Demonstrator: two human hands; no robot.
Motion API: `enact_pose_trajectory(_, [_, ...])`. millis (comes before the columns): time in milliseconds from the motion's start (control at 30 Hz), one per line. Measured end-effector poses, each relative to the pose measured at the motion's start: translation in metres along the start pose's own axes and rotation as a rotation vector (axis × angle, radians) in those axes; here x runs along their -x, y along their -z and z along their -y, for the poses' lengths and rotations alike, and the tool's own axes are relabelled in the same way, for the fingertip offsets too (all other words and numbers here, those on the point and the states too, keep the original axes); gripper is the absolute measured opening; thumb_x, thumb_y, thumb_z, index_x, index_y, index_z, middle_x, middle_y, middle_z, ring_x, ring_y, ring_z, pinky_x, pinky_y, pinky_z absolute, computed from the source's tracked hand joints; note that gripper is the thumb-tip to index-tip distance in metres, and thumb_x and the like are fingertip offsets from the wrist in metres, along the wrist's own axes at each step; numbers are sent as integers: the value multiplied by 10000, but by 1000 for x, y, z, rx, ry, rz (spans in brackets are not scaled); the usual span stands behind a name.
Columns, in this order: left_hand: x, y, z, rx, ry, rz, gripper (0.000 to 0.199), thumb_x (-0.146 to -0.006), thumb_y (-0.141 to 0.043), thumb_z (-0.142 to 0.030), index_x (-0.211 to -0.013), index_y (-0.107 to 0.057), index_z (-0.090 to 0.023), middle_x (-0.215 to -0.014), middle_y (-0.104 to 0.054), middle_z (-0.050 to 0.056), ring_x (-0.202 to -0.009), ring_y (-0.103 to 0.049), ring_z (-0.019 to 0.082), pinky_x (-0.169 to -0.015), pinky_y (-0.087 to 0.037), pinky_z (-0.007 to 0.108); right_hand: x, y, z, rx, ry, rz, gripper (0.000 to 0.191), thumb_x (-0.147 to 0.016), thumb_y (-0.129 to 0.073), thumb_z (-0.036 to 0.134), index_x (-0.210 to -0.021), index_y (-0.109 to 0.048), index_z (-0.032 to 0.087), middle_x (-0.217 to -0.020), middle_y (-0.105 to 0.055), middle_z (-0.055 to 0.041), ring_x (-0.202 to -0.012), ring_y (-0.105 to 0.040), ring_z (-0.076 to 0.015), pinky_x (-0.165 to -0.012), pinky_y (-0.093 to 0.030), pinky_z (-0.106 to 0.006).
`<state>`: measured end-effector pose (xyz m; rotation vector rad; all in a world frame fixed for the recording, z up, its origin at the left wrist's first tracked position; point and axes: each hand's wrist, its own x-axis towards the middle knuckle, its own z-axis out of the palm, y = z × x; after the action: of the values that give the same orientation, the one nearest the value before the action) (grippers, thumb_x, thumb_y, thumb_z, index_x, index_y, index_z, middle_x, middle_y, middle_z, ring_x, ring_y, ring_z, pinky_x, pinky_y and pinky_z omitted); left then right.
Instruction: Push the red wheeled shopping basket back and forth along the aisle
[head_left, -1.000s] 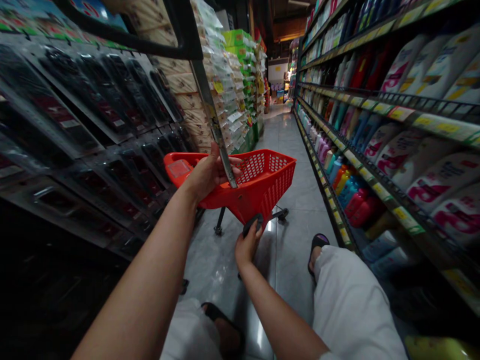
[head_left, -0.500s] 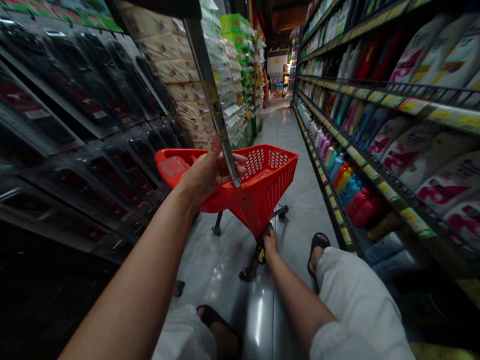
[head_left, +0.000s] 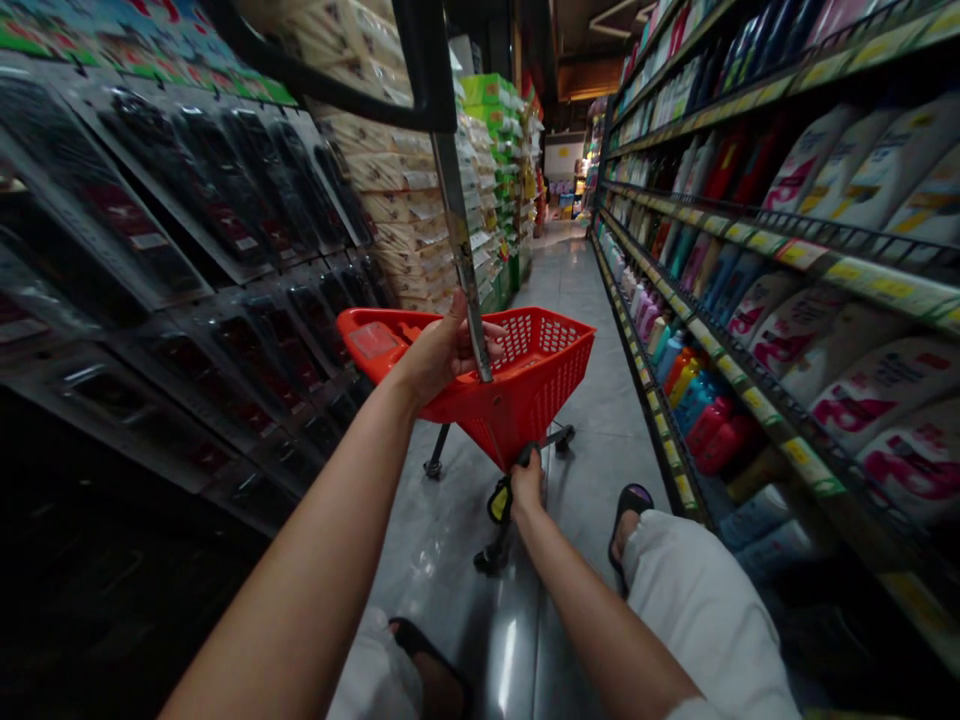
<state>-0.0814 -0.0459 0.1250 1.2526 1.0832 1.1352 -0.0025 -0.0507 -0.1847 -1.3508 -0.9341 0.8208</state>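
Observation:
A red plastic shopping cart basket (head_left: 525, 395) stands on thin black legs in the aisle. A grey metal pole (head_left: 465, 260) rises from its near side to a black looped handle (head_left: 405, 110). Around that pole, just above the basket rim, is my left hand (head_left: 446, 350), thumb up and fingers reaching loosely behind it. Under the basket my right hand (head_left: 527, 485) grips a black part at the top of the near leg; its fingertips are partly hidden. Beside it hangs a black piece with a yellow face (head_left: 499, 500). A caster (head_left: 489, 560) rests on the floor below.
Shelves of bottles (head_left: 765, 230) line the right side. On the left hang dark packaged goods (head_left: 195, 190), with stacked paper packs (head_left: 405, 200) and green packs (head_left: 495, 130) beyond. The tiled floor (head_left: 562, 285) runs down the aisle. My sandalled foot (head_left: 630, 520) is at right.
The view has tilted up, showing more of the handle. My right hand has shifted slightly up and left, and the yellow-faced black piece has turned outward to its left. My left hand stays at the pole.

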Motion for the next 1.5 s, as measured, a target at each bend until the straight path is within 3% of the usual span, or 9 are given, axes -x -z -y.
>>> enact_pose_trajectory(133, [0, 3, 1, 19, -9, 26, 740, -819, -420, -767, -876, -743, -104, -739, -717, 114, -713, -678, 180, -651, -510, 252, 14, -15, 83, -26, 121, -77, 706, -747, -412, 150, -1452, -420, 189, -1259, -494, -134, -1168, -527, -245, -985, -438, -380])
enact_pose_trajectory(267, [4, 5, -2, 191, -15, 90, 798, -885, -282, -737, -1021, -734, -94, -904, -746, 162, -856, -699, 223, -744, -524, 297, 21, -7, 168, -49, 419, 23, 687, -815, -424, 147, -1489, -374, 267, -1423, -358, -121, -1297, -440, -251, -1070, -383, -420])
enact_pose_trajectory(400, [10, 4, -5, 412, -156, 76, 730, -975, -172, -598, -1131, -698, -117, -1062, -739, 152, -964, -691, 210, -832, -523, 302, 27, 14, 199, 57, 730, 102, 641, -824, -462, 115, -1437, -470, 301, -1450, -373, -102, -1290, -417, -269, -1072, -370, -462])
enact_pose_trajectory(500, [12, 5, -4, 478, -148, 31, 647, -1000, -202, -529, -1142, -692, -131, -1070, -743, 131, -963, -695, 198, -843, -523, 288, 14, 18, 219, 93, 862, 71, 666, -793, -435, 61, -1406, -511, 310, -1417, -407, -88, -1243, -443, -252, -1059, -381, -460])
enact_pose_trajectory(733, [11, 10, -2, 453, -83, 92, 557, -986, -320, -521, -1078, -729, -154, -937, -765, 120, -923, -714, 238, -835, -529, 310, -45, 10, 338, 76, 1084, 5, 705, -740, -455, 58, -1403, -522, 287, -1449, -378, -80, -1301, -395, -263, -1094, -341, -453])
enact_pose_trajectory(1000, [12, 17, -1, 501, -104, 135, 590, -973, -321, -553, -1194, -681, -140, -1035, -745, 166, -942, -711, 242, -878, -505, 346, -51, 26, 333, -72, 1062, 75, 611, -774, -485, 112, -1358, -558, 275, -1320, -471, -81, -1238, -485, -228, -1057, -410, -399])
enact_pose_trajectory(1300, [11, 11, 2, 510, -97, 131, 700, -946, -286, -631, -1172, -697, -112, -1098, -731, 182, -1030, -688, 262, -912, -491, 356, -77, 13, 482, 103, 1308, -64, 521, -905, -463, 220, -1424, -470, 262, -1435, -357, -113, -1320, -336, -312, -1066, -333, -535])
enact_pose_trajectory(1400, [8, 12, 4, 507, -103, 124, 693, -949, -284, -628, -1163, -702, -119, -1109, -731, 169, -1039, -685, 249, -914, -487, 340, -60, 20, 493, 206, 1481, 14, 432, -899, -509, 233, -1322, -575, 291, -1449, -402, -46, -1285, -342, -302, -1063, -335, -520])
enact_pose_trajectory(1500, [6, 13, 5, 484, -105, 130, 731, -942, -263, -648, -1172, -695, -106, -1090, -733, 179, -1031, -687, 255, -914, -483, 344, -37, 31, 474, 322, 1706, 177, 359, -853, -589, 222, -1187, -667, 327, -1421, -480, 29, -1216, -389, -278, -1052, -363, -476])
